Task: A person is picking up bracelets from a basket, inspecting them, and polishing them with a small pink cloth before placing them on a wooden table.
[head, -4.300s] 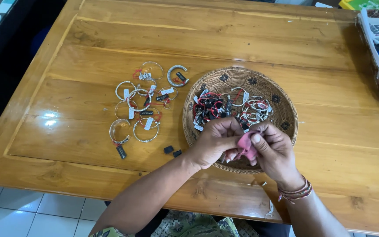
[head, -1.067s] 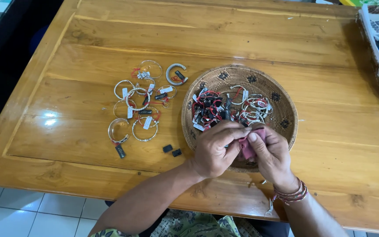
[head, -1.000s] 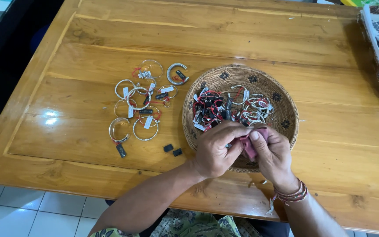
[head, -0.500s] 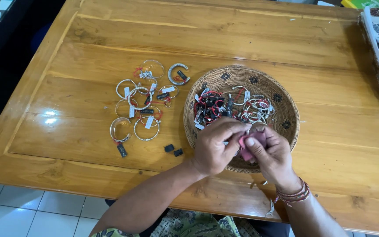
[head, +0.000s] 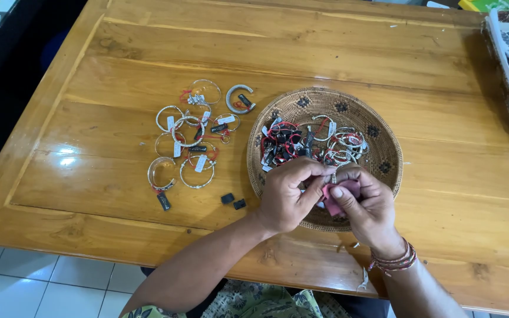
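On the left part of the wooden bench (head: 119, 171) lies a loose cluster of silver bangles (head: 187, 138) with small tags, and just right of them 2 small black pieces (head: 233, 201) sit near the bench's front edge. The left hand (head: 287, 194) comes up from the lower left, forearm slanting toward the middle, fingers curled and pinched together on a small item I cannot make out. Both hands meet over the near rim of the round woven basket (head: 384, 147), which holds a tangle of bangles with red strings. The right hand (head: 366, 209), bracelets at its wrist, has its fingers clamped on a pink cloth (head: 338, 194). The bunched cloth's long axis runs roughly left to right, between both thumbs.
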